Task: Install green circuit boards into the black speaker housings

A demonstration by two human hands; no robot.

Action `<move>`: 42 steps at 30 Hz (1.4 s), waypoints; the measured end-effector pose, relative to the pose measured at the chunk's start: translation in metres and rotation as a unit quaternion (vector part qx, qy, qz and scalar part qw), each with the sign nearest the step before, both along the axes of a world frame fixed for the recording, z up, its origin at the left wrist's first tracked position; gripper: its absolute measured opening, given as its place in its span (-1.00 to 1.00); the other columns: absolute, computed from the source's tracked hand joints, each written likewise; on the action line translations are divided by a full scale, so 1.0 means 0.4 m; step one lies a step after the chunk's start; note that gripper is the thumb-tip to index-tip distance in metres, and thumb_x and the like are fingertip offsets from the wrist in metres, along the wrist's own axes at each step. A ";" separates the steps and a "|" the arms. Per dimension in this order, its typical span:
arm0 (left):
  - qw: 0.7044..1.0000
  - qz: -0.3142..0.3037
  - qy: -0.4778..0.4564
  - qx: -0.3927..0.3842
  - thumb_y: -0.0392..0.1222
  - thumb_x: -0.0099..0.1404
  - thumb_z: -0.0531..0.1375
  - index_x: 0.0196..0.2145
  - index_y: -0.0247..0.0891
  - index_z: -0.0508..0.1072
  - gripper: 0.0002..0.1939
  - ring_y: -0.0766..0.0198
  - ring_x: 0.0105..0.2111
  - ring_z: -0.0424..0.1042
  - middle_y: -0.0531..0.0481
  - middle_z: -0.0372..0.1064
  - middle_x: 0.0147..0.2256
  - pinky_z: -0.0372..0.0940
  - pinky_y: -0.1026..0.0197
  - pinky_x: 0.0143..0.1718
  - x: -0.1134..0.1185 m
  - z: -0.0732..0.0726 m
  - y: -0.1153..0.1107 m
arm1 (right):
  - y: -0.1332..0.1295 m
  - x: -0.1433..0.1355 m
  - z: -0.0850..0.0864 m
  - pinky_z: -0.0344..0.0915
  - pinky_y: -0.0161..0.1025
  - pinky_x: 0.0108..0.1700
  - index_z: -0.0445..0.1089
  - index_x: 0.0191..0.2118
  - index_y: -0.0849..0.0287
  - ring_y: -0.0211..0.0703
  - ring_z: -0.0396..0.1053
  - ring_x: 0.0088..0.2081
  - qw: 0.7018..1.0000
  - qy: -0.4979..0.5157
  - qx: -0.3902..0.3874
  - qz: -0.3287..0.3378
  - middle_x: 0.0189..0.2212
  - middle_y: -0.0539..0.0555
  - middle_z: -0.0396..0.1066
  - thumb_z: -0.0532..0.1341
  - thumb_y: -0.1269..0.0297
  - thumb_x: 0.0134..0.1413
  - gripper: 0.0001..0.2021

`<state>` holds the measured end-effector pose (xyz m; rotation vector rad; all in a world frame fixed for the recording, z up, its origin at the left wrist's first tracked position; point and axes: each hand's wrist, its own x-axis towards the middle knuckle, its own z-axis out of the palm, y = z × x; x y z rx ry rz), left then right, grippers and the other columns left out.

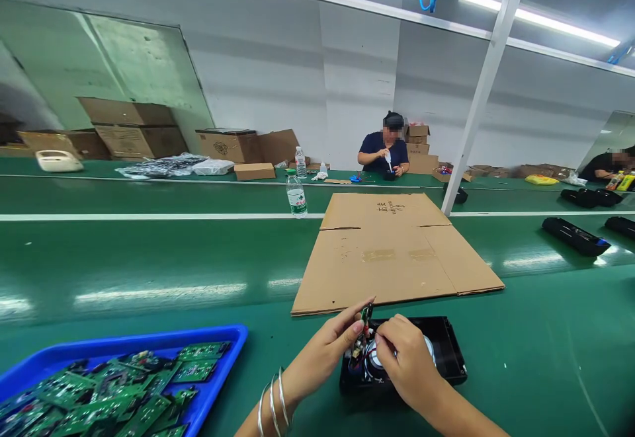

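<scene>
My left hand (333, 339), with bangles on its wrist, holds a small green circuit board (366, 313) tilted up between thumb and fingers. Close beside it, my right hand (404, 352) is closed in a pinch at the wires and connector near the board; what exactly lies between its fingertips is hidden. Under both hands sits an open black speaker housing (449, 351) with a round speaker and red and black wires inside. To the left, a blue tray (242, 341) carries several loose green circuit boards (193, 369).
A flat cardboard sheet (397, 258) lies just beyond the housing. Past its left corner stands a water bottle (296, 196). Black cases (573, 235) rest at the right. A white post (489, 86) rises behind the sheet. Across the bench a person (384, 149) works.
</scene>
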<state>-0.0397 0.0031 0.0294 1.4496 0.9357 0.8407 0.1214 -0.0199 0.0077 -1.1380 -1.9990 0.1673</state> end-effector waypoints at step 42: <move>0.982 -0.057 0.110 -0.143 0.02 0.03 0.13 -0.33 -0.23 0.21 -0.68 0.34 -0.64 0.36 0.12 0.39 -0.57 0.15 0.37 -0.68 -0.014 0.054 -0.047 | 0.019 0.117 0.063 0.19 -0.26 -0.23 0.41 -0.28 0.19 -0.11 0.30 -0.22 0.937 -0.236 -0.258 0.020 -0.31 0.09 0.38 0.14 0.50 -0.01 -0.83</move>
